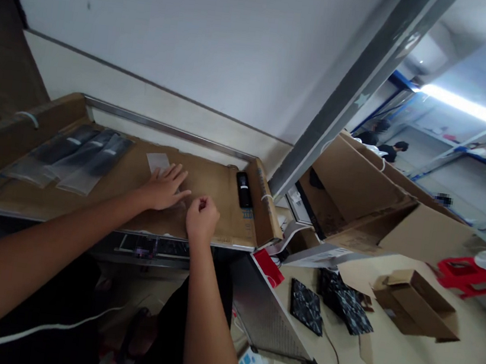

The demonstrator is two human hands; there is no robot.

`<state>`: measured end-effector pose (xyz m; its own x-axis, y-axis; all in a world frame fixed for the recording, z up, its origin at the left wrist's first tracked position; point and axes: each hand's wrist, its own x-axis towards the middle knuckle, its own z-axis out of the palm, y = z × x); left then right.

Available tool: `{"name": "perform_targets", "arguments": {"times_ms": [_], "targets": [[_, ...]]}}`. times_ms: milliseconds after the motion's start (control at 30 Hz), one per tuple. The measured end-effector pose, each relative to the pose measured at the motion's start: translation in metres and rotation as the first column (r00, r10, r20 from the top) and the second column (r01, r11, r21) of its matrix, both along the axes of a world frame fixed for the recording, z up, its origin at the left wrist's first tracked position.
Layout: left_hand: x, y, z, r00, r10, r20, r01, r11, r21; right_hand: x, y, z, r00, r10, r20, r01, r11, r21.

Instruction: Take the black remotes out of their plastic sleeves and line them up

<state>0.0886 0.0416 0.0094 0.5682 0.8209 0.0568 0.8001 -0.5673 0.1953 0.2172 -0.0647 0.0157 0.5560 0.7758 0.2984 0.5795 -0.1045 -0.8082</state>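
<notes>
From beside the person, the right hand (202,219) is curled shut near the front edge of the cardboard-covered surface (224,188); whether its fingers pinch anything I cannot tell. The left hand (164,188) lies flat, fingers spread, just beside a small white slip (157,162). A careless sweep could nudge that slip or the bagged dark strips (80,157) further left. A black device (244,189) lies at the right rim. Beyond, open boxes (357,197) and a white wall (200,33).

clear bag (166,187) | flat on cardboard sheet (216,184) | under left hand (162,188)
</notes>
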Motion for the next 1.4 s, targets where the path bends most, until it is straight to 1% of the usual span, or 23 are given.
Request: {"name": "perform_targets", "arguments": {"times_ms": [67,133,200,267,333,367,400,433,467,500,567,633,667,700,800,900,967,1033,1100,1167,1267,1333,1400], "targets": [[0.004,-0.019,-0.007,0.997,-0.08,0.002,0.08,0.997,0.023,0.0,0.0,0.0,1.0,-0.011,-0.012,0.011,1.0,0.02],[0.008,-0.033,-0.008,0.993,-0.117,0.006,0.117,0.993,0.016,0.0,-0.001,-0.001,1.0,-0.023,-0.019,0.024,0.999,0.023],[0.007,-0.034,0.003,0.994,-0.099,0.056,0.098,0.995,0.015,0.001,-0.002,0.0,0.999,-0.034,-0.019,0.034,0.999,0.024],[-0.003,-0.022,0.022,0.988,-0.06,0.144,0.054,0.997,0.05,0.0,-0.003,0.0,0.999,-0.042,-0.013,0.042,0.999,0.028],[-0.023,-0.003,0.044,0.974,0.009,0.228,-0.036,0.993,0.115,0.0,-0.003,0.0,0.999,-0.046,-0.005,0.046,0.999,0.029],[-0.037,0.006,0.052,0.965,0.084,0.248,-0.12,0.983,0.136,0.0,-0.003,0.0,0.999,-0.047,-0.002,0.047,0.998,0.029],[-0.051,0.015,0.057,0.944,0.213,0.253,-0.253,0.957,0.139,0.0,-0.003,0.0,0.999,-0.048,0.001,0.048,0.998,0.028],[-0.066,0.021,0.059,0.909,0.355,0.219,-0.383,0.918,0.102,-0.001,-0.003,-0.001,0.999,-0.05,0.006,0.05,0.998,0.029],[-0.08,0.026,0.058,0.882,0.447,0.151,-0.457,0.889,0.039,-0.001,-0.003,-0.001,0.999,-0.051,0.009,0.051,0.998,0.03],[-0.093,0.028,0.054,0.872,0.479,0.101,-0.483,0.876,0.01,-0.001,-0.003,-0.002,0.998,-0.055,0.012,0.054,0.998,0.031],[-0.11,0.027,0.044,0.891,0.45,0.055,-0.453,0.889,0.069,-0.001,-0.003,-0.003,0.998,-0.059,0.016,0.058,0.998,0.034],[-0.119,0.025,0.036,0.904,0.427,0.031,-0.426,0.891,0.154,-0.001,-0.003,-0.004,0.998,-0.056,0.022,0.055,0.998,0.042],[-0.12,0.026,0.035,0.899,0.438,0.014,-0.434,0.887,0.159,-0.001,-0.003,-0.005,0.998,-0.053,0.025,0.051,0.998,0.046],[-0.121,0.028,0.036,0.891,0.455,-0.01,-0.45,0.884,0.125,-0.001,-0.004,-0.005,0.998,-0.049,0.029,0.047,0.998,0.047],[-0.119,0.039,0.044,0.859,0.494,-0.133,-0.507,0.856,-0.094,-0.001,-0.004,-0.005,0.998,-0.045,0.034,0.044,0.998,0.042],[-0.117,0.045,0.053,0.861,0.452,-0.233,-0.501,0.833,-0.235,-0.001,-0.004,-0.004,0.999,-0.046,0.029,0.044,0.998,0.055],[-0.118,0.039,0.054,0.879,0.416,-0.234,-0.471,0.835,-0.284,-0.001,-0.005,-0.004,0.999,-0.035,0.018,0.033,0.996,0.078],[-0.121,0.029,0.05,0.894,0.403,-0.197,-0.446,0.843,-0.3,0.001,-0.006,-0.006,1.0,-0.017,0.002,0.016,0.994,0.108],[-0.126,0.016,0.043,0.902,0.403,-0.155,-0.431,0.863,-0.264,0.002,-0.008,-0.008,1.0,0.007,-0.027,-0.003,0.99,0.141],[-0.132,0.003,0.037,0.904,0.406,-0.135,-0.427,0.882,-0.202,0.004,-0.01,-0.012,0.997,0.039,-0.069,-0.026,0.984,0.177],[-0.142,-0.02,0.032,0.892,0.441,-0.101,-0.451,0.885,-0.117,0.008,-0.01,-0.014,0.98,0.121,-0.158,-0.08,0.967,0.243],[-0.148,-0.039,0.032,0.896,0.443,-0.03,-0.444,0.891,-0.098,0.012,-0.011,-0.01,0.953,0.187,-0.236,-0.114,0.95,0.292],[-0.155,-0.063,0.03,0.885,0.448,0.124,-0.436,0.893,-0.113,0.014,-0.021,-0.006,0.924,0.236,-0.301,-0.134,0.937,0.324]]}}
